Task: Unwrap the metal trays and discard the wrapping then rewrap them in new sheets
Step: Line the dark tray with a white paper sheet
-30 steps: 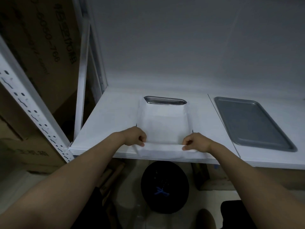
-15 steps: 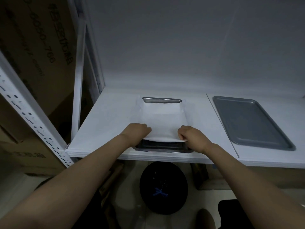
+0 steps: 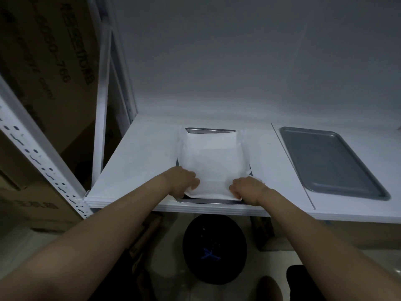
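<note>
Covering metal tray (image 3: 208,131), white sheet (image 3: 211,167), grey tray (image 3: 325,161) beside

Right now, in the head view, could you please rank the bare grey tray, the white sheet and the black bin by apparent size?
1. bare grey tray: clearly the largest.
2. white sheet and black bin: these look nearly alike. The bin sits lower, farther from the camera, so I would not rank them.

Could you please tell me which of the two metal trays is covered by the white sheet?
The middle tray, where the left hand and right hand grip the white sheet; the tray to its right lies bare.
</note>
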